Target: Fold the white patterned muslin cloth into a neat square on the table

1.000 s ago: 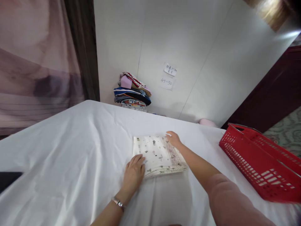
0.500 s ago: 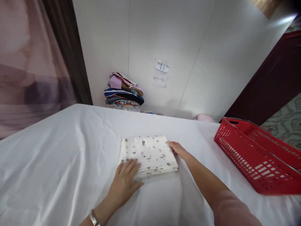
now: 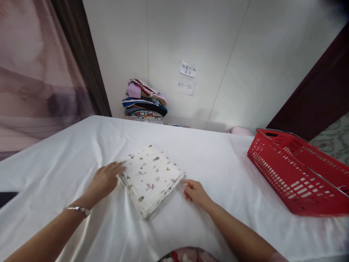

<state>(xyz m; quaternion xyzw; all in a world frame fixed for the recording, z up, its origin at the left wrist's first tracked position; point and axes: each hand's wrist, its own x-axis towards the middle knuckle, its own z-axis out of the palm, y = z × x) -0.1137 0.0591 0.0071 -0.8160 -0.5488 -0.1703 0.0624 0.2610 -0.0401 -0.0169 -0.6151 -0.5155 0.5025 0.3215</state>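
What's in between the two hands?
The folded cloth lies between the left hand and right hand, on the white sheet, in the head view.

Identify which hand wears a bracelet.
The left hand, at the left edge of the printed folded cloth, has a silver bracelet on its wrist. The right hand has none.

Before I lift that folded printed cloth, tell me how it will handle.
The folded cloth is probably floppy: its stacked layers show thin edges, so it may sag or unfold if lifted by one side. It likely slides on the smooth white sheet.
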